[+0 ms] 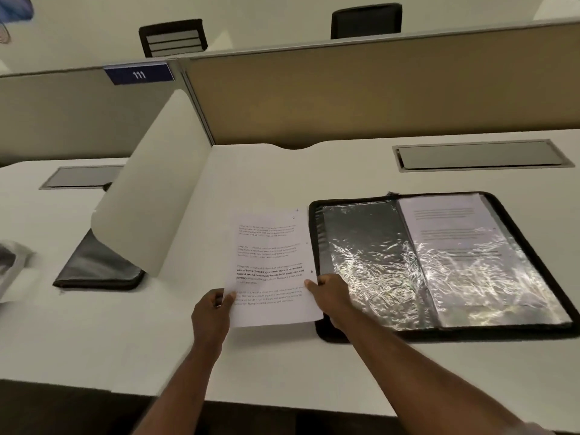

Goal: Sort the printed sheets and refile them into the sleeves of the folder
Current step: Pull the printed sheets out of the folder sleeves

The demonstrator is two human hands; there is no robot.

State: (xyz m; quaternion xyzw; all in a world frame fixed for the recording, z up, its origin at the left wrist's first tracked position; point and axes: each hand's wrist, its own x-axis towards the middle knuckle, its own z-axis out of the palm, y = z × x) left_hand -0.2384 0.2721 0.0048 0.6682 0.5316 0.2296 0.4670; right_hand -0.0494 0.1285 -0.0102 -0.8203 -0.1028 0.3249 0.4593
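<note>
A white printed sheet (271, 265) with several paragraphs of text is held just above the desk, left of the folder. My left hand (213, 312) pinches its lower left edge, thumb on top. My right hand (331, 295) pinches its lower right edge, over the folder's left border. The black zip folder (320, 233) lies open on the right. Its left page is a shiny empty plastic sleeve (370, 259). Its right sleeve (502, 290) holds a printed sheet (445, 221).
The white desk (282, 365) has a low white divider (157, 189) on the left, with a closed dark folder (97, 268) beyond it. A tan partition (376, 95) runs along the back. A grey cable hatch (480, 155) is set into the desk behind the open folder.
</note>
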